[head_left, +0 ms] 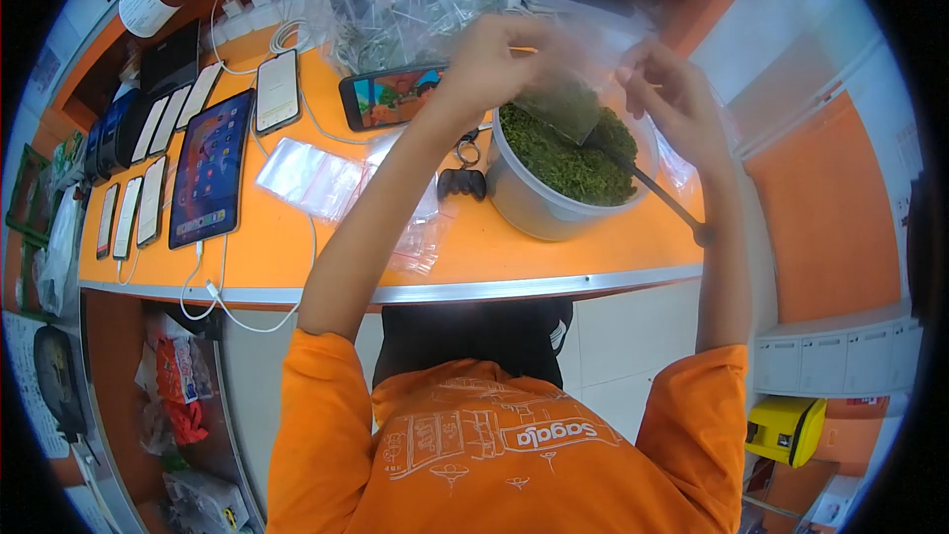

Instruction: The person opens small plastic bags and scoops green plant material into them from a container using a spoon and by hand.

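A small clear plastic bag (561, 111) with dried green herb in its bottom hangs over a white round tub (539, 206). My left hand (506, 61) pinches the top of this bag, which is partly smeared by motion. On the other side of the bag, my right hand (672, 99) has its fingers curled together; whatever they hold is too blurred to make out. Loose green herb (573, 163) fills the tub nearly to the rim. A dark long-handled spoon (657, 193) leans in the herb, its handle sticking out toward my right forearm.
Flat zip bags (311, 178) lie left of the tub, near a key ring with a game-controller fob (462, 184). A phone playing a cartoon (386, 99) stands behind. Farther left are a tablet (211, 168), several phones and charging cables. A big clear bag (395, 0) sits at the back.
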### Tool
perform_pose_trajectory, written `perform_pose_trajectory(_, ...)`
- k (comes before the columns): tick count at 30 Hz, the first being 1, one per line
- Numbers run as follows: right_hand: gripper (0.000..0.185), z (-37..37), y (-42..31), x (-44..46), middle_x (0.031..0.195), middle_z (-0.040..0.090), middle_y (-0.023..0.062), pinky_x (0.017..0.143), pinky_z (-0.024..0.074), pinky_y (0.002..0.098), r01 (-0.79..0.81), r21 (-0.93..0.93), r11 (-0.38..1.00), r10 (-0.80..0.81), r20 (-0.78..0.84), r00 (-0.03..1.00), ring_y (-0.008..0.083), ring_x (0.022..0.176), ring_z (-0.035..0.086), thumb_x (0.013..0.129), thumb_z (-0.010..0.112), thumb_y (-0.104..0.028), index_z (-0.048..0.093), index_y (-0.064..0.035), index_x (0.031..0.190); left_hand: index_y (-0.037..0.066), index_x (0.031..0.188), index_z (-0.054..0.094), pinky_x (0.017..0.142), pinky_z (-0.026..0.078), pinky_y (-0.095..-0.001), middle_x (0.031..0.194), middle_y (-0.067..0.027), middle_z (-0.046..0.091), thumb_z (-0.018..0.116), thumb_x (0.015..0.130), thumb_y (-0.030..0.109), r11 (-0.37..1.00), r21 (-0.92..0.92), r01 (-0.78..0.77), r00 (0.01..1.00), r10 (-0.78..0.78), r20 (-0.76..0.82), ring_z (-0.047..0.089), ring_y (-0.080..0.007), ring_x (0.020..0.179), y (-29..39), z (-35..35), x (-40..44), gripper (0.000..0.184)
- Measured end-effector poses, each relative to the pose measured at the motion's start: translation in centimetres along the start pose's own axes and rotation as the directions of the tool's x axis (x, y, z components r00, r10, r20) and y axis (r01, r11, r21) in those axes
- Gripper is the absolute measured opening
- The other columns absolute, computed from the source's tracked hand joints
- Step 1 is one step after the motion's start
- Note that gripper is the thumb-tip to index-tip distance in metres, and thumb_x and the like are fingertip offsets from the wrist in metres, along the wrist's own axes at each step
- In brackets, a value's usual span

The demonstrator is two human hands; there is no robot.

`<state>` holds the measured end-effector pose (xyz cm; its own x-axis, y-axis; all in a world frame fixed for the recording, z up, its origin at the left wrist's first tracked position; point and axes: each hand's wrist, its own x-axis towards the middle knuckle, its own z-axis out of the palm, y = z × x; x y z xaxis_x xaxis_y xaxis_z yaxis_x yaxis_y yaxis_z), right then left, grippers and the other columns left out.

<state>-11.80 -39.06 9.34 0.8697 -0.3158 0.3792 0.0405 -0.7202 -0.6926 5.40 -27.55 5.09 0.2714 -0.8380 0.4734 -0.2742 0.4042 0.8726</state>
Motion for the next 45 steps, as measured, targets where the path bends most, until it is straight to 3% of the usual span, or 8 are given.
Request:
perform_pose_trajectory(4,0.021,0.1,-0.2,0.0,0.067,0.053,0.0023,0.056,0.0436,0.0211,-0.001,0.0,1.0,0.001,0.021,1.0,0.0077,0.059,0.05,0.083,0.059,-0.022,0.051,-0.0019,0.082,0.002,0.091,0.064,0.07,0.05,-0.0257,0.086,-0.0045,0.063,0.062,0.081,0.025,0.998,0.039,0.041,0.999,-0.041,-0.003,0.06,-0.013,0.081,0.5,0.7,-0.1,0.025)
perform_pose_trajectory(10,0.024,0.7,-0.3,-0.2,0.07,0.06,0.0037,0.051,0.0427,0.0202,0.068,0.017,0.998,-0.065,-0.142,0.988,0.0081,0.058,0.053,0.081,0.061,-0.015,0.045,-0.0033,0.094,0.001,0.089,0.065,0.065,0.051,-0.0234,0.084,-0.006,0.063,0.063,0.08,0.019,0.967,-0.256,-0.008,0.992,-0.024,-0.125,0.06,-0.0119,0.078,0.1,1.5,-0.2,0.02)
perform_pose_trajectory(13,0.025,1.3,-0.5,-0.3,0.069,0.063,0.0054,0.048,0.0414,0.0198,0.131,-0.057,0.99,-0.139,-0.178,0.974,0.0077,0.055,0.053,0.08,0.062,-0.013,0.044,-0.0042,0.095,0.001,0.086,0.065,0.065,0.051,-0.0224,0.082,-0.0057,0.064,0.064,0.078,0.016,0.995,-0.097,0.014,0.99,-0.028,-0.142,0.06,-0.011,0.075,-0.4,2.2,-0.2,0.017)
perform_pose_trajectory(19,0.018,-0.7,-0.6,0.1,0.062,0.061,0.0047,0.045,0.0406,0.0198,-0.007,-0.055,0.998,-0.005,-0.219,0.976,0.0071,0.05,0.052,0.077,0.063,-0.01,0.049,-0.0021,0.084,0.001,0.083,0.066,0.061,0.051,-0.0219,0.075,-0.0047,0.063,0.067,0.075,0.011,0.982,-0.146,-0.121,0.96,0.079,-0.268,0.06,-0.0101,0.068,0.6,1.3,-0.1,0.014)
perform_pose_trajectory(22,0.013,0.1,-0.7,0.0,0.063,0.06,0.0037,0.044,0.0393,0.0198,0.007,-0.094,0.996,-0.023,-0.163,0.986,0.0065,0.049,0.05,0.078,0.062,-0.008,0.052,-0.0012,0.083,0.002,0.082,0.066,0.06,0.05,-0.0221,0.072,-0.0046,0.063,0.066,0.074,0.009,0.97,-0.166,-0.177,0.972,0.145,-0.185,0.06,-0.01,0.068,0.5,2.0,-0.3,0.011)
perform_pose_trajectory(25,0.01,0.8,0.1,-0.1,0.064,0.058,0.0025,0.044,0.0381,0.0196,0.031,-0.105,0.994,-0.047,-0.148,0.988,0.0061,0.049,0.048,0.079,0.06,-0.007,0.055,-0.0015,0.085,0.002,0.081,0.066,0.058,0.048,-0.022,0.068,-0.0049,0.063,0.067,0.074,0.011,0.966,0.188,-0.18,0.974,0.202,-0.106,0.06,-0.0096,0.067,0.6,2.5,-0.3,0.012)
perform_pose_trajectory(31,0.01,-0.5,-0.3,-0.7,0.069,0.057,0.0012,0.047,0.0363,0.0189,-0.057,0.065,0.996,0.063,-0.093,0.994,0.005,0.053,0.045,0.081,0.058,-0.008,0.056,0.0,0.086,-0.001,0.079,0.063,0.055,0.046,-0.0218,0.065,-0.0065,0.062,0.065,0.075,0.016,0.901,0.382,-0.207,0.951,0.277,-0.138,0.059,-0.0091,0.062,0.7,2.3,0.0,0.017)
perform_pose_trajectory(45,0.01,-0.6,-0.5,-1.3,0.064,0.042,-0.0015,0.046,0.0291,0.0186,0.023,0.01,1.0,-0.022,-0.109,0.994,0.0039,0.052,0.036,0.084,0.05,-0.009,0.05,-0.0009,0.078,0.001,0.085,0.054,0.06,0.048,-0.0236,0.079,-0.0013,0.054,0.058,0.082,0.016,0.982,-0.142,-0.127,0.973,0.096,-0.209,0.053,-0.0079,0.069,0.8,3.0,-0.5,0.015)
